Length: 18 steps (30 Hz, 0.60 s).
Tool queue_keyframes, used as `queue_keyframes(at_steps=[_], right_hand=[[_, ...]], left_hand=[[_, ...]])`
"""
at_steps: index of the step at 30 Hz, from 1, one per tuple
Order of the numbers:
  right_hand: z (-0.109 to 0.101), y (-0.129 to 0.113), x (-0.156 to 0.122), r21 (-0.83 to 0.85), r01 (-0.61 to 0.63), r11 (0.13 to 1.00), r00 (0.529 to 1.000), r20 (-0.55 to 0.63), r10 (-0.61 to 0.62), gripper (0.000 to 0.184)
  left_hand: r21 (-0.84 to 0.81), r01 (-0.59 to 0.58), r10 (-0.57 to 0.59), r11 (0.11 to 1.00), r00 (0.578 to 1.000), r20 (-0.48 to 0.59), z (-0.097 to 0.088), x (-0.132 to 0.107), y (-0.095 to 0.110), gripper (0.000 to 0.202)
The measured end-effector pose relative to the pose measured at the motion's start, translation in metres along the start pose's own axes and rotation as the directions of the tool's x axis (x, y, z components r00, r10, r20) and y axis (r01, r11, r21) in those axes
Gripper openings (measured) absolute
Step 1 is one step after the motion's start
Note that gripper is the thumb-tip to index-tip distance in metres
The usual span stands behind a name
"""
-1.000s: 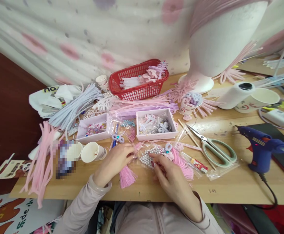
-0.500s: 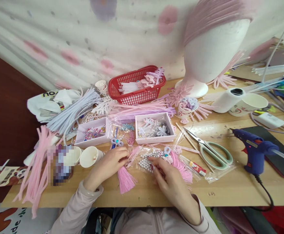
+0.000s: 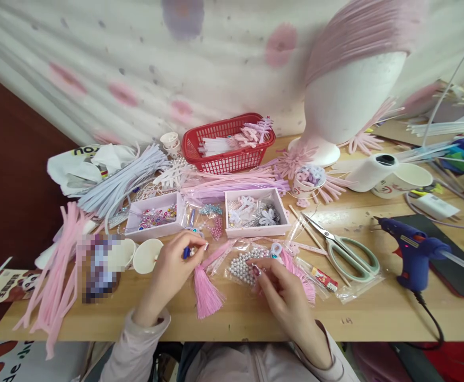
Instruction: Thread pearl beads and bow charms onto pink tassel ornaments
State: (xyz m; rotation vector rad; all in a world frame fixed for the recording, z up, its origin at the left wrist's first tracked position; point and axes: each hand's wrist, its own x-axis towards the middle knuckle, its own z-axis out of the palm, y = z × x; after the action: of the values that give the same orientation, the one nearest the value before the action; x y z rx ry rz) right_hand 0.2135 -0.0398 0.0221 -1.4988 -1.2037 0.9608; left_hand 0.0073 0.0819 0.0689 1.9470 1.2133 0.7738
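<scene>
The heap of small silver-white round beads [image 3: 239,268] lay on the tabletop in front of the person, on clear plastic. It was found directly left of the right hand [image 3: 281,286], at its fingertips, and to the right of the left hand [image 3: 174,270]; the right hand was nearer. The heap spread somewhat longer from side to side than front to back.

The right hand's thumb and index finger were bent close to each other beside the beads; whether a bead sat between them could not be told. The left hand's fingers were curled towards the thumb, with a small dark-blue piece [image 3: 186,252] showing in the gap; a firm hold could not be confirmed. Just beyond stood out part of one pale-blue looped ornament [image 3: 194,232].

Between the hands lay one pink thread tassel [image 3: 208,297], its strands pointing to the table's front edge; a second pink fringe [image 3: 304,281] lay beyond the right hand.

Count of surrounding items: two open white rectangular boxes [image 3: 257,232], one red plastic basket [image 3: 229,159], one pair of scissors with pale-green handles [image 3: 353,254], one red lighter [image 3: 324,278] and one blue glue gun [image 3: 412,246]. The beads were too many and too small to count.
</scene>
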Motion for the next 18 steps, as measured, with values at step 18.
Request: queue_keyframes(at_steps=[18], right_hand=[[0.010,-0.051,0.008,0.178,0.052,0.983,0.991,0.115,-0.073,0.018]], left_hand=[[-0.846,0.529,-0.219,-0.072,0.819,0.530,0.051,-0.027,0.034,0.038]])
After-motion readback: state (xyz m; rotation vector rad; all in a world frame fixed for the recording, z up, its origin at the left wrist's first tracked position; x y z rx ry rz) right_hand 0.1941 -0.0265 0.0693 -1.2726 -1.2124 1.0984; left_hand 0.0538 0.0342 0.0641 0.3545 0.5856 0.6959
